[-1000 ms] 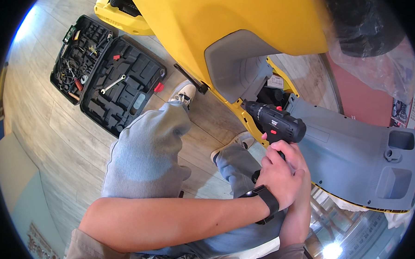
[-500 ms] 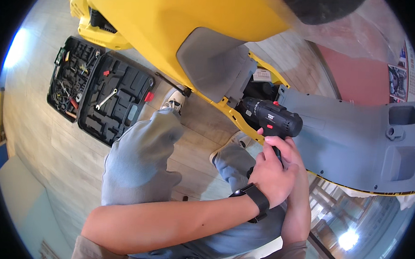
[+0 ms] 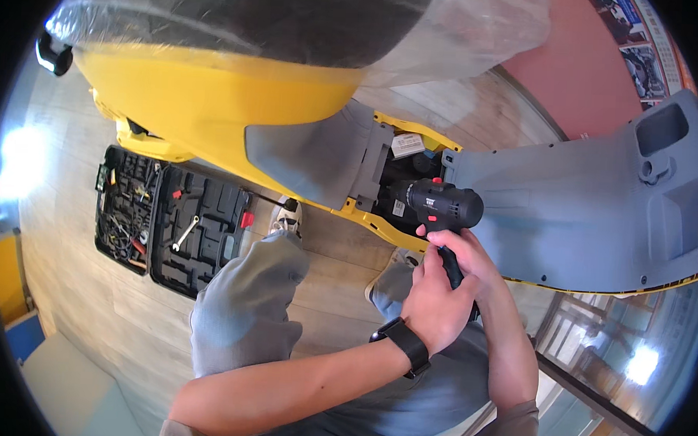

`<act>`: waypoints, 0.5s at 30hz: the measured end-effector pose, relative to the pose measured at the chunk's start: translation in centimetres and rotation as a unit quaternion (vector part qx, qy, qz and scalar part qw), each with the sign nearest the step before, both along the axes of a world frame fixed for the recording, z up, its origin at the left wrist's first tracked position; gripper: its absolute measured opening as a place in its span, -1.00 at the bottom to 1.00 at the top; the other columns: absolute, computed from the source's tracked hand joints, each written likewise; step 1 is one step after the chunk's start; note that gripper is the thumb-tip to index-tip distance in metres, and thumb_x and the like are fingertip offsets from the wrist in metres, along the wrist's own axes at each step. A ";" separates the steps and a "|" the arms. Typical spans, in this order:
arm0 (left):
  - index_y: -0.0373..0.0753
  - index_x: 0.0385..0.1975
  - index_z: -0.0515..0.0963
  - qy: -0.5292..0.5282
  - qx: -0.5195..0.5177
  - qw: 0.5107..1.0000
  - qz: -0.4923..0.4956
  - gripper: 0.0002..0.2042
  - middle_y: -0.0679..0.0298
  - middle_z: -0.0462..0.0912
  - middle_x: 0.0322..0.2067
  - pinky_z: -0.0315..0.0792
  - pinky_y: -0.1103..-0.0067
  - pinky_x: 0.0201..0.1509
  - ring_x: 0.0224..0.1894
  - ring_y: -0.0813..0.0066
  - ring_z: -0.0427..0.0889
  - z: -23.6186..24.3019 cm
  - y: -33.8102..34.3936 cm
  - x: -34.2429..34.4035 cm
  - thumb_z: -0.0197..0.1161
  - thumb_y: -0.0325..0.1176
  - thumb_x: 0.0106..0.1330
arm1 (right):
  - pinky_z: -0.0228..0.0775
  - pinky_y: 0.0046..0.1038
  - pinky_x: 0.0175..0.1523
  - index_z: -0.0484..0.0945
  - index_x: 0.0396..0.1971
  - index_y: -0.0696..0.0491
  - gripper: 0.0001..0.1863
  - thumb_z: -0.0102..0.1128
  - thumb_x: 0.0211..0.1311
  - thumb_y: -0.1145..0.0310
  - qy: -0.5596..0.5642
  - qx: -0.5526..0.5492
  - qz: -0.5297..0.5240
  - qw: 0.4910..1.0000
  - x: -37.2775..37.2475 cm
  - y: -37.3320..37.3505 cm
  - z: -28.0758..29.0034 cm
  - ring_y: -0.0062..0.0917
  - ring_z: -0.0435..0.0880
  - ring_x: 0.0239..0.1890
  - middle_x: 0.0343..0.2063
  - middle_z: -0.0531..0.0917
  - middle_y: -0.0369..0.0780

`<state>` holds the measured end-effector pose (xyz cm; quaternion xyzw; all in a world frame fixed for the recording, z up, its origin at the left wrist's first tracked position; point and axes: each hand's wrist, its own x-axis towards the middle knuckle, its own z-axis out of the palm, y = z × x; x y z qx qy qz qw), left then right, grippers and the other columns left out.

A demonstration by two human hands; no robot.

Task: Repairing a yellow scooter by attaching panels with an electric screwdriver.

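A black cordless drill (image 3: 443, 204) with small red parts points left into the open compartment (image 3: 405, 172) of a yellow scooter (image 3: 206, 95). My right hand (image 3: 476, 259) grips the upper part of its handle from the right side. Lower down, my left hand (image 3: 437, 307), with a black watch (image 3: 406, 345) on its wrist, is closed round the same handle. The drill's tip is lost among dark parts inside the compartment. Beside it lies the scooter's grey panel (image 3: 536, 218), and a grey seat-front cover (image 3: 313, 150) borders the other side.
An opened black tool case (image 3: 194, 277) lies on the wood floor at the left, with several tools and a combination wrench (image 3: 185, 233). Clear plastic film (image 3: 466, 36) wraps the scooter's dark seat. A glass-topped table (image 3: 592, 353) stands at lower right.
The view has shifted, so more of the film-wrapped seat shows and the scooter appears further left. Both hands keep their hold on the drill, which still points into the compartment.
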<state>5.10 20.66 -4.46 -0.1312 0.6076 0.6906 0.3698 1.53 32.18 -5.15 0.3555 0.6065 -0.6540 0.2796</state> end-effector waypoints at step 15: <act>-0.54 0.36 -0.07 0.098 0.003 0.995 0.014 -0.18 -0.27 0.06 0.32 0.09 0.36 0.44 0.37 -0.10 0.14 3.4 1.7 -2.7 0.18 -0.24 0.20 | 0.43 -0.55 -0.49 0.54 -0.20 0.14 -0.72 0.21 0.13 0.32 0.046 0.042 0.019 0.998 -9.9 3.2 -3.2 -0.58 0.56 -0.60 -0.59 0.54 -0.30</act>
